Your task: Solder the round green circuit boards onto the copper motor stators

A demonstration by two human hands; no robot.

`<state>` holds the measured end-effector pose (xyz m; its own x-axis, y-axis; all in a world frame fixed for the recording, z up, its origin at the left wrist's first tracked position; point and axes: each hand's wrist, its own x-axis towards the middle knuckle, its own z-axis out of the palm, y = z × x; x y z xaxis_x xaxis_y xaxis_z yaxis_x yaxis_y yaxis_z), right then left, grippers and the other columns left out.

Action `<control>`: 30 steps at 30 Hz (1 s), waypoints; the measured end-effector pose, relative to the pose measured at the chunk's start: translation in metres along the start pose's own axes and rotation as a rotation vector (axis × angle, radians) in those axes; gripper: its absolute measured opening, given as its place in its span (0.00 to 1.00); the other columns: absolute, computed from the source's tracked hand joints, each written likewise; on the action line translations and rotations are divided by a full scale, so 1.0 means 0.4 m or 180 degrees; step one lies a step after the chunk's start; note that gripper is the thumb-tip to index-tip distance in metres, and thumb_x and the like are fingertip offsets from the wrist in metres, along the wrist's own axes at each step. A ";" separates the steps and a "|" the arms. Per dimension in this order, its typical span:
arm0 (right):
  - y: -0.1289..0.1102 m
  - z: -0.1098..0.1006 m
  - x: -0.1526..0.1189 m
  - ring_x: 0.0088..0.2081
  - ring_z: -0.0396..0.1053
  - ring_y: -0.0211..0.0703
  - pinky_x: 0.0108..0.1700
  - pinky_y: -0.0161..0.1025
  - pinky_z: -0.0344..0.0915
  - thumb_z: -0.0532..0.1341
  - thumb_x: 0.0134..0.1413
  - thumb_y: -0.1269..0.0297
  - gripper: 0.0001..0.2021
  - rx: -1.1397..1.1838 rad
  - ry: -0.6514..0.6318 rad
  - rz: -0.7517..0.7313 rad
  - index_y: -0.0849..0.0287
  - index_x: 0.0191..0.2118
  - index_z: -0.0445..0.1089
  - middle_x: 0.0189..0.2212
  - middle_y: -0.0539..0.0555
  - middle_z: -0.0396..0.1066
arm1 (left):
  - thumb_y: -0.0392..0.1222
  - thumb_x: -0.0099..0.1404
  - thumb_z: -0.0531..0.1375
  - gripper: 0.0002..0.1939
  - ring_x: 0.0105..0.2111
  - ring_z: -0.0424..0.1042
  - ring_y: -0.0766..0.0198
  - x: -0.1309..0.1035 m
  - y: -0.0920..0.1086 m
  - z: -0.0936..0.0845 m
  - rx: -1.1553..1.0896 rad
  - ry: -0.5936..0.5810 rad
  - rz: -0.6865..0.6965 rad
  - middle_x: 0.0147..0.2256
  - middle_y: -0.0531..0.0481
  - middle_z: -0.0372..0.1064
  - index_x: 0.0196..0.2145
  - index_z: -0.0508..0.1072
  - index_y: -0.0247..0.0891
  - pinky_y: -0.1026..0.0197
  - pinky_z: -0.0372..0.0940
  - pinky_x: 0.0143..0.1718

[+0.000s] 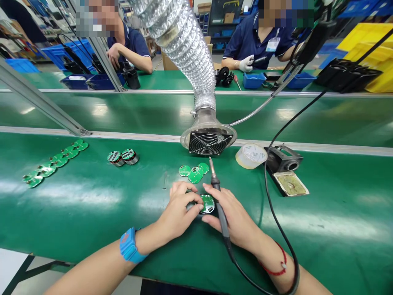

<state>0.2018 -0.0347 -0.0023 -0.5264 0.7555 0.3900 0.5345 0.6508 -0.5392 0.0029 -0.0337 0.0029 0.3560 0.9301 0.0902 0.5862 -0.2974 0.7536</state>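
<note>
A round green circuit board (208, 203) lies between my two hands near the front of the bench. The thumb and fingers of my left hand (179, 209) are closed at its left edge. My right hand (235, 217) curves around the board's right side, the thumb below and the index finger above. A soldering iron (221, 215) rests in the crook of that hand, its tip pointing away from me. Just beyond my fingers lie several loose round green boards (195, 175). What is under the board is partly hidden by my fingers.
A fume extractor (210, 141) hangs behind the loose boards. To its right are a tape roll (251, 155) and an iron stand (284, 159) with a sponge (291, 183). Cylindrical board assemblies (130, 156) and a row of boards (57, 160) lie left. The iron's cable (273, 213) loops over my right forearm.
</note>
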 end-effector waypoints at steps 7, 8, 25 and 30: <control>-0.007 0.018 0.002 0.39 0.73 0.46 0.43 0.45 0.72 0.55 0.63 0.74 0.21 0.0390 0.0650 0.0148 0.51 0.59 0.59 0.39 0.54 0.76 | 0.33 0.65 0.60 0.06 0.53 0.60 0.50 0.009 0.006 0.014 0.0137 0.0005 -0.0037 0.46 0.47 0.67 0.33 0.76 0.41 0.41 0.58 0.55; -0.006 0.022 0.002 0.38 0.73 0.45 0.42 0.44 0.72 0.55 0.62 0.74 0.21 0.0405 0.0660 0.0154 0.51 0.58 0.59 0.37 0.53 0.75 | 0.33 0.64 0.60 0.06 0.54 0.59 0.49 0.008 0.006 0.015 0.0153 0.0010 -0.0020 0.47 0.47 0.67 0.33 0.76 0.41 0.40 0.58 0.55; 0.014 0.001 -0.004 0.46 0.75 0.47 0.50 0.46 0.71 0.54 0.66 0.69 0.16 0.0757 0.0529 0.0674 0.50 0.57 0.61 0.37 0.51 0.79 | 0.34 0.68 0.55 0.08 0.51 0.59 0.51 0.009 -0.003 0.021 0.0351 0.0184 0.0124 0.44 0.46 0.65 0.33 0.72 0.40 0.44 0.59 0.51; 0.006 -0.041 -0.002 0.38 0.78 0.44 0.44 0.42 0.75 0.54 0.68 0.63 0.14 0.0758 0.0641 0.0864 0.51 0.56 0.66 0.33 0.50 0.80 | 0.35 0.68 0.55 0.08 0.50 0.60 0.51 0.013 0.000 0.017 0.0521 0.0154 0.0190 0.44 0.46 0.66 0.33 0.72 0.40 0.45 0.59 0.50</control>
<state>0.2143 -0.0325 0.0083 -0.2349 0.9123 0.3355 0.4557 0.4082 -0.7911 0.0097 -0.0305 -0.0009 0.3606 0.9179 0.1657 0.6772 -0.3798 0.6302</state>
